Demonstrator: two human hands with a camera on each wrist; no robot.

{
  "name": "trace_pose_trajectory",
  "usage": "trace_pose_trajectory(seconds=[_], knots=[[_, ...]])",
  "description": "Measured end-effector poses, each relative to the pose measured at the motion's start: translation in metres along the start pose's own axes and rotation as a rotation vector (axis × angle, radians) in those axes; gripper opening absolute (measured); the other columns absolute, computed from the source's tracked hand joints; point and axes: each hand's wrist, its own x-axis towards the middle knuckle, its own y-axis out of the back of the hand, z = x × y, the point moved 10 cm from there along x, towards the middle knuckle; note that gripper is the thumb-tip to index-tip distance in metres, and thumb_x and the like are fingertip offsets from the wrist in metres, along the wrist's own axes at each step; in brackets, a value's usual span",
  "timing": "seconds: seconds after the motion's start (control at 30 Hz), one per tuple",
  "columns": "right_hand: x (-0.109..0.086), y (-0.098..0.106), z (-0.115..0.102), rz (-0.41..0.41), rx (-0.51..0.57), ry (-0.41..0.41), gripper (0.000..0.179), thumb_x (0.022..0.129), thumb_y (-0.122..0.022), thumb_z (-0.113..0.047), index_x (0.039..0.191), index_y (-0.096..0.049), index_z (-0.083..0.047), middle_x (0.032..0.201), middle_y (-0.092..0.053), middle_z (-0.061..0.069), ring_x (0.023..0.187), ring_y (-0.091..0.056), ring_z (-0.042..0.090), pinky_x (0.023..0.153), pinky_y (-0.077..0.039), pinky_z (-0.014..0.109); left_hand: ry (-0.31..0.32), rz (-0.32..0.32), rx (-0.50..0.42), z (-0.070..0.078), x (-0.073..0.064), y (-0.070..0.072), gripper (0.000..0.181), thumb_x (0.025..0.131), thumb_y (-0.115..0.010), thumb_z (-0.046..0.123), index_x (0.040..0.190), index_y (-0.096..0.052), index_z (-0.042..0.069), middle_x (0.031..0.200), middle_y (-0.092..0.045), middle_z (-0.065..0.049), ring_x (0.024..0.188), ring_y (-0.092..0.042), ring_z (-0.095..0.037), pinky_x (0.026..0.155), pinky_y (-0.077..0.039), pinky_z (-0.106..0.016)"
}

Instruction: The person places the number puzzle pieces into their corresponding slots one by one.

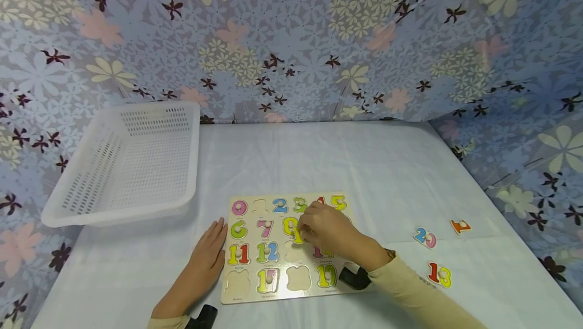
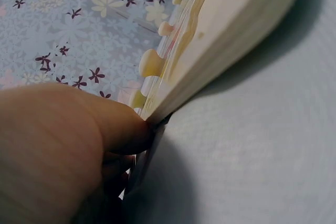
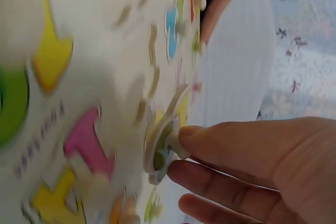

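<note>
A wooden number puzzle board (image 1: 253, 296) lies on the table, its knobbed digits set in rows with several bare recesses among them. My right hand (image 1: 325, 230) is over the middle of the board. Its thumb and fingers pinch the knob of a number piece (image 3: 165, 145), held tilted close over the board; a yellow 1 shows on it in the head view and some green in the right wrist view. My left hand (image 1: 207, 250) rests at the board's left edge with fingers straight. In the left wrist view its thumb (image 2: 123, 127) touches the board's side.
A white plastic basket (image 1: 193, 167) stands at the back left. Loose on the right lie a blue and pink 20 piece (image 1: 424, 238), an orange 1 piece (image 1: 461, 226) and a red and yellow two-digit piece (image 1: 439, 274). Floral cloth (image 1: 291, 40) hangs behind the table.
</note>
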Motion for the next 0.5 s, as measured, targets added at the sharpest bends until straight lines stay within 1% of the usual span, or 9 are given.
trace_pose_trajectory(seconds=[0.1, 0.23, 0.37, 0.5], knots=[[0.000, -0.008, -0.009, -0.027, 0.011, 0.024, 0.005, 0.080, -0.077, -0.012, 0.080, -0.073, -0.016, 0.082, -0.065, -0.009, 0.082, -0.053, 0.011, 0.072, -0.048, 0.023, -0.006, 0.005, 0.000, 0.000, 0.000, 0.000, 0.055, 0.093, -0.053, 0.000, 0.144, -0.034, -0.011, 0.154, -0.027, -0.023, 0.142, -0.019, -0.040, 0.111, -0.020, -0.058], [-0.001, -0.018, -0.016, -0.060, 0.036, 0.023, 0.005, 0.079, -0.077, -0.012, 0.080, -0.073, -0.016, 0.079, -0.063, -0.010, 0.081, -0.052, 0.009, 0.070, -0.047, 0.021, -0.012, 0.010, -0.005, 0.001, 0.000, 0.001, 0.055, 0.093, -0.053, -0.001, 0.143, -0.035, -0.011, 0.153, -0.027, -0.023, 0.142, -0.020, -0.040, 0.111, -0.020, -0.059], [-0.002, -0.021, -0.018, -0.081, 0.048, 0.006, 0.005, 0.080, -0.077, -0.013, 0.081, -0.073, -0.017, 0.079, -0.062, -0.011, 0.079, -0.050, 0.008, 0.070, -0.046, 0.021, -0.008, 0.008, -0.005, 0.001, 0.000, 0.001, 0.055, 0.093, -0.053, -0.001, 0.144, -0.034, -0.011, 0.153, -0.027, -0.023, 0.142, -0.020, -0.040, 0.111, -0.020, -0.058], [-0.003, -0.023, -0.020, -0.089, 0.051, 0.011, 0.005, 0.080, -0.077, -0.014, 0.082, -0.073, -0.017, 0.081, -0.063, -0.011, 0.080, -0.051, 0.008, 0.071, -0.046, 0.022, -0.003, 0.007, 0.000, 0.001, 0.000, 0.001, 0.055, 0.094, -0.053, 0.000, 0.144, -0.034, -0.010, 0.154, -0.027, -0.022, 0.142, -0.019, -0.039, 0.111, -0.020, -0.058]])
